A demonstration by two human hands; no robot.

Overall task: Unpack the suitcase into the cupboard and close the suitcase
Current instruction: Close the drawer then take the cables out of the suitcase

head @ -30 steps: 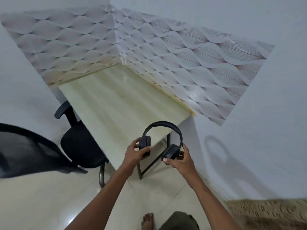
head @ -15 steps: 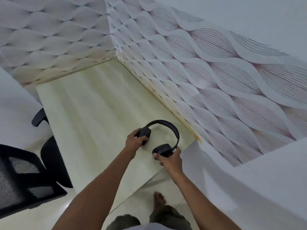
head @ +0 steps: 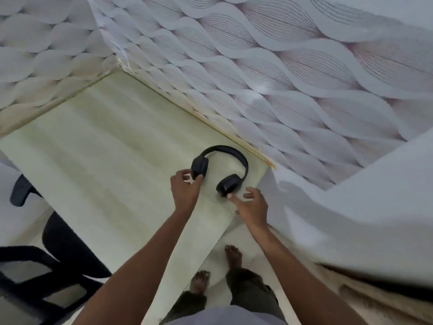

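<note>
Your left hand [head: 185, 191] pinches one earcup of the headphones [head: 220, 171] on the desk [head: 105, 160]; your right hand [head: 251, 205] hovers beside, fingers loose.

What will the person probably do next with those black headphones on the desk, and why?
Probably let go with the left hand and draw both hands back. The headphones already seem to lie on the pale desk near the wall; the right hand has opened, only a fingertip near one earcup, while the left fingers pinch the other.
</note>
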